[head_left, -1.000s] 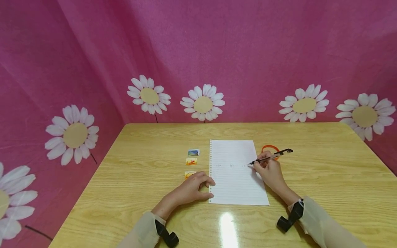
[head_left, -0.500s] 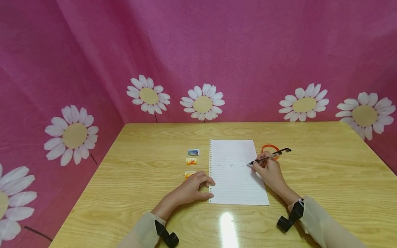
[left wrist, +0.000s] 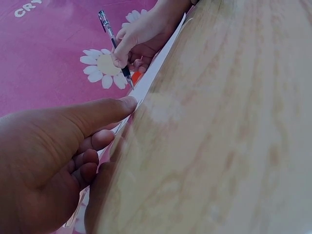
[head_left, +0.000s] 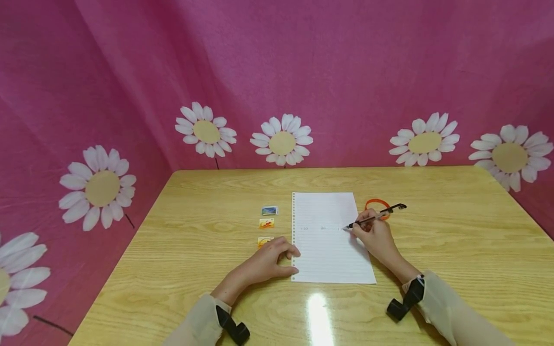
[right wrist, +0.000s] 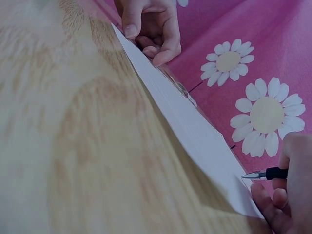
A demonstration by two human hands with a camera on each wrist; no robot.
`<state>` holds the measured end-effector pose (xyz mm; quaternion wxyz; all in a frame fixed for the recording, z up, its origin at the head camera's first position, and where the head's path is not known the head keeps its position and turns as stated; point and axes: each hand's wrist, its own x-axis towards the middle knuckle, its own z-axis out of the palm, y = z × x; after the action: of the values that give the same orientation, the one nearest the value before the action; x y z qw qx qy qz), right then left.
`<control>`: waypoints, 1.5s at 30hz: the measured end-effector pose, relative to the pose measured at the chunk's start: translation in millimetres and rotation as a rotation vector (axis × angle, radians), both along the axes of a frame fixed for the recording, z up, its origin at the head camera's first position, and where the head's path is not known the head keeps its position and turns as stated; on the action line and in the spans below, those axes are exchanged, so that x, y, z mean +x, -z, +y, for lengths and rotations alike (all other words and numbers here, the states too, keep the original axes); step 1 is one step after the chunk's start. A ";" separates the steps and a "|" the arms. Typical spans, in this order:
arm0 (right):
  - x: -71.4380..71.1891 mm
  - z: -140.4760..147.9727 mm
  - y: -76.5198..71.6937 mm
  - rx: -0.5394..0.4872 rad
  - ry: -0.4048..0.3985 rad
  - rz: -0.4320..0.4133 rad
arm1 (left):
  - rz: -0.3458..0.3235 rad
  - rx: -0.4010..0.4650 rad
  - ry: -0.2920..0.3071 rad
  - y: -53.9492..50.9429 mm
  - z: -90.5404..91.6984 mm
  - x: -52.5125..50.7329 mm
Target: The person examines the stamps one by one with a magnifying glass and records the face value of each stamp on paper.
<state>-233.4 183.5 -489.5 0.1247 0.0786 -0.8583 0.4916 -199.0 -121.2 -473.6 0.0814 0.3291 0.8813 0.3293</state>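
A lined sheet of paper (head_left: 324,259) with punched holes down its left side lies on the table. My right hand (head_left: 378,240) grips a black gel pen (head_left: 372,219), its tip at the sheet near the right end of a row of small handwritten figures. In the right wrist view the pen (right wrist: 273,173) shows its dark grip and metal point. My left hand (head_left: 270,262) rests at the sheet's left edge, thumb and fingertips on the margin, fingers bent loosely. The left wrist view shows the left thumb (left wrist: 109,113) on the paper's edge.
Three small picture cards lie left of the sheet: a blue one (head_left: 270,210), a yellow-and-red one (head_left: 266,223) and a yellow one (head_left: 264,241) partly behind the left hand. An orange ring-shaped item (head_left: 375,201) lies behind the right hand. A pink flowered curtain (head_left: 346,72) borders the wooden table (head_left: 173,269).
The pen's tip has shifted very slightly at the end of the written row. The left hand and the sheet stay put, while the head view has tilted a little.
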 end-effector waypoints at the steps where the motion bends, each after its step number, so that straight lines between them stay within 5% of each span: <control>1: -0.1 0.2 -0.4 0.000 0.001 -0.002 | 0.003 0.001 0.001 -0.3 0.2 -0.3; 18: -2.3 1.2 -0.5 0.011 0.038 0.035 | -0.009 0.005 -0.003 -2.0 1.3 -2.1; 45: -1.8 0.5 0.8 -0.081 0.007 -0.017 | -0.024 0.006 -0.011 -0.7 1.1 -0.7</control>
<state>-235.2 184.0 -490.3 0.1223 0.0663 -0.8390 0.5260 -199.7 -120.1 -472.9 0.0890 0.3208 0.8809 0.3364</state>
